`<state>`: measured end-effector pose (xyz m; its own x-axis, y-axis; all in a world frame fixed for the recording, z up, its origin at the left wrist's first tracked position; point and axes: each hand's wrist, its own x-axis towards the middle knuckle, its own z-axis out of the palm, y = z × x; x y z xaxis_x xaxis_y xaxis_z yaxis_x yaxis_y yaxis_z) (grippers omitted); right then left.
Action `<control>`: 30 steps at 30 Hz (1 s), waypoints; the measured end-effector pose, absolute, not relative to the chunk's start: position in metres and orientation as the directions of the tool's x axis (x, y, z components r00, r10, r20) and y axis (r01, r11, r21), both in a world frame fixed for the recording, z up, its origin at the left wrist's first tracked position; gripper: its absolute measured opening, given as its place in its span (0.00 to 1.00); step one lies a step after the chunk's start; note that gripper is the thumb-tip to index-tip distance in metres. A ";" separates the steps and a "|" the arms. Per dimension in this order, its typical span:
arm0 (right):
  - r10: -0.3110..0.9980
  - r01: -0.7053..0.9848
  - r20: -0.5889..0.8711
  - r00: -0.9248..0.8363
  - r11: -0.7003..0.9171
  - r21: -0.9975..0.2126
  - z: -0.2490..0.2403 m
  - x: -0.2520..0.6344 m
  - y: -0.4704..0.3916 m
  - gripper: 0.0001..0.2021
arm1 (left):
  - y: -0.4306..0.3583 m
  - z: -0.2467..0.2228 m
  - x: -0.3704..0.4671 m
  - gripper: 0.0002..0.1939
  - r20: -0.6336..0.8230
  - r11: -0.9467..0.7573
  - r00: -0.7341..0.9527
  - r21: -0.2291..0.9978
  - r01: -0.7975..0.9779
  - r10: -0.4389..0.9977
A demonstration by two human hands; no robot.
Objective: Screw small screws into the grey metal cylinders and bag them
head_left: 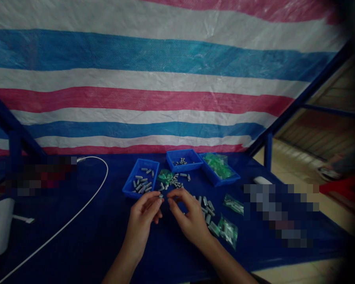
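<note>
My left hand (pixel 145 209) pinches a small shiny metal part (pixel 161 195) between thumb and forefinger; its exact kind is too small to make out. Close by on the right, my right hand (pixel 189 215) has its thumb and forefinger slightly apart, with nothing visible between them. Just beyond the fingertips lies a loose pile of small metal parts (pixel 175 181) beside a green plastic bag (pixel 165 176). Several metal cylinders (pixel 207 206) lie beside my right hand, partly hidden by it. More cylinders rest in the blue bin (pixel 126 188) beyond my left hand.
A second blue bin (pixel 185 167) holds small metal pieces; a third (pixel 219 182) holds green plastic bags. Filled clear bags (pixel 228 232) lie on the right of the blue table (pixel 85 244). A white cable (pixel 73 217) curves across the left. A striped tarp (pixel 154 98) hangs behind.
</note>
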<state>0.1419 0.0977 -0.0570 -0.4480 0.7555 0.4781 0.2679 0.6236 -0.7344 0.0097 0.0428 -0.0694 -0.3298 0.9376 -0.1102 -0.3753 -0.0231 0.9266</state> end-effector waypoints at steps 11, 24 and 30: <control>0.761 0.260 0.428 -0.488 0.594 -0.761 -0.053 0.140 0.098 0.05 | 0.042 -0.069 0.011 0.21 -0.071 -0.015 -0.364 0.973 -0.228 0.929; 0.739 0.348 0.466 -0.486 0.653 -0.673 -0.043 0.150 0.113 0.05 | 0.041 -0.066 0.015 0.16 -0.009 -0.042 -0.381 0.991 -0.125 0.925; 0.768 0.697 0.495 -0.406 0.611 -0.376 -0.028 0.161 0.195 0.09 | 0.039 -0.073 0.022 0.11 0.080 -0.054 -0.284 0.994 0.098 0.955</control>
